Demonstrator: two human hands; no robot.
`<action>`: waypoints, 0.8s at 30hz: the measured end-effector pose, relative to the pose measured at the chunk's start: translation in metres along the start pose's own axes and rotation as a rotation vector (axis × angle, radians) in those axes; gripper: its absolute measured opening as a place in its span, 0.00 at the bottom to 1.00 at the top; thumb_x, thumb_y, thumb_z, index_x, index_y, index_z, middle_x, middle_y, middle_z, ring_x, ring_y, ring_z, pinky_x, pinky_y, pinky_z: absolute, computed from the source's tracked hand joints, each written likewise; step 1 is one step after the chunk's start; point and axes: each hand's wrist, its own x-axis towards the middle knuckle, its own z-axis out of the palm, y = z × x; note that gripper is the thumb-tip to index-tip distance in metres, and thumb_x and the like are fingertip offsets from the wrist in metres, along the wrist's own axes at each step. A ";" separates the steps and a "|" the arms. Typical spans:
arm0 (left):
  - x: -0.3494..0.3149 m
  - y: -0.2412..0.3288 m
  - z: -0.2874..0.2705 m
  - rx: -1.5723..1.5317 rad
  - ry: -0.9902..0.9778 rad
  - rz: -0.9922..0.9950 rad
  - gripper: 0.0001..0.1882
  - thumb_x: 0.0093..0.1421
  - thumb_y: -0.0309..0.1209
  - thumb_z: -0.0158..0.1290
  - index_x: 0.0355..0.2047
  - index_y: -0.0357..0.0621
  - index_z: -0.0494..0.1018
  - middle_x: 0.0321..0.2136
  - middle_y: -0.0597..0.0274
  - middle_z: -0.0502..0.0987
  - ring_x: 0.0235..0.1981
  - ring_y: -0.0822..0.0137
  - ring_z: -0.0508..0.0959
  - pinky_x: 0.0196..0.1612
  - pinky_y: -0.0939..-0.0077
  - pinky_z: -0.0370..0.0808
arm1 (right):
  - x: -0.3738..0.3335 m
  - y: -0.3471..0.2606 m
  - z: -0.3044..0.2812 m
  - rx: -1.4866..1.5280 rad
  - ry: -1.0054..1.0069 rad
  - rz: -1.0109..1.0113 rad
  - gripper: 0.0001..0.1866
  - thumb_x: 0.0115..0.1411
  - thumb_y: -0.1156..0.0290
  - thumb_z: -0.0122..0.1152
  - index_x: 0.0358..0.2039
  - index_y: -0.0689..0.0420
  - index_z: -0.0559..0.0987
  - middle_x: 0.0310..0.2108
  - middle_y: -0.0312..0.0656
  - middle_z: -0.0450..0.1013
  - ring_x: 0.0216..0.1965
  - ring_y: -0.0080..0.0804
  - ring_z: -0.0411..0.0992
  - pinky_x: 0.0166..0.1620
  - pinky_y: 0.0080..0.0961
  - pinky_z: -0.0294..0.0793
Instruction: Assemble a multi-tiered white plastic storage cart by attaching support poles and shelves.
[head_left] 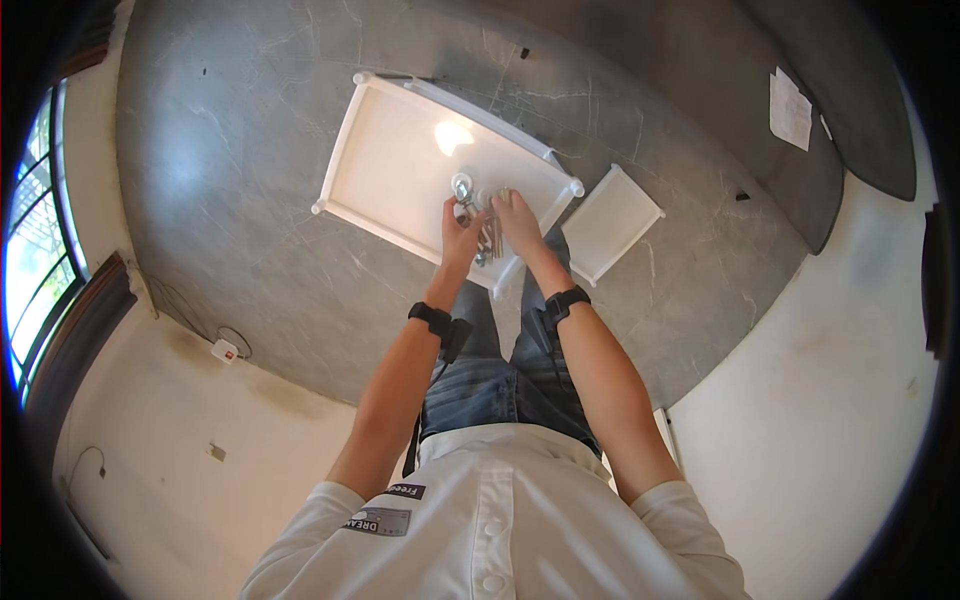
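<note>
A white rimmed tray-like panel [385, 160] lies in front of me, its corners ending in round white knobs. Near its right front part is a cluster of small shiny metal pieces [489, 243], too small to name. A round silvery piece with a white edge [461, 186] sits just beyond my fingers. My left hand [460, 238] is closed at the left of the cluster, fingertips bent around something small. My right hand [517, 224] is closed beside it, its fingers pinched by a small pale piece. What either hand holds is partly hidden.
A smaller white rimmed panel [618, 222] lies on the grey floor at the right. Behind the large panel shows another white edge [480, 113]. A dark sofa-like shape [700, 90] with white paper [790, 110] stands far right. A white power strip [224, 351] lies left.
</note>
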 end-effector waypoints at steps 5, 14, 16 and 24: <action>-0.023 0.025 -0.002 -0.025 -0.014 0.059 0.24 0.57 0.23 0.52 0.53 0.42 0.58 0.32 0.59 0.75 0.32 0.71 0.77 0.28 0.82 0.69 | -0.007 -0.012 -0.002 0.151 -0.132 -0.023 0.23 0.56 0.55 0.56 0.44 0.60 0.68 0.35 0.53 0.74 0.39 0.51 0.73 0.42 0.37 0.70; -0.079 0.079 0.004 -0.044 -0.071 0.158 0.23 0.59 0.22 0.50 0.53 0.42 0.56 0.34 0.53 0.76 0.34 0.66 0.79 0.30 0.77 0.75 | -0.036 -0.076 -0.055 0.330 -0.268 -0.070 0.19 0.54 0.60 0.62 0.37 0.63 0.74 0.28 0.41 0.75 0.30 0.25 0.73 0.35 0.23 0.72; -0.094 0.089 0.005 -0.095 -0.113 0.186 0.22 0.59 0.22 0.49 0.53 0.41 0.56 0.35 0.50 0.76 0.32 0.65 0.79 0.30 0.76 0.75 | -0.041 -0.088 -0.077 0.280 -0.311 -0.088 0.19 0.54 0.60 0.62 0.37 0.63 0.74 0.28 0.40 0.75 0.29 0.24 0.72 0.34 0.21 0.71; -0.143 0.109 -0.019 0.028 -0.199 0.221 0.21 0.59 0.23 0.50 0.52 0.41 0.58 0.32 0.53 0.77 0.28 0.68 0.77 0.29 0.76 0.74 | -0.039 -0.076 -0.179 0.292 -0.119 -0.049 0.23 0.54 0.53 0.62 0.38 0.62 0.76 0.25 0.38 0.76 0.27 0.20 0.72 0.30 0.17 0.69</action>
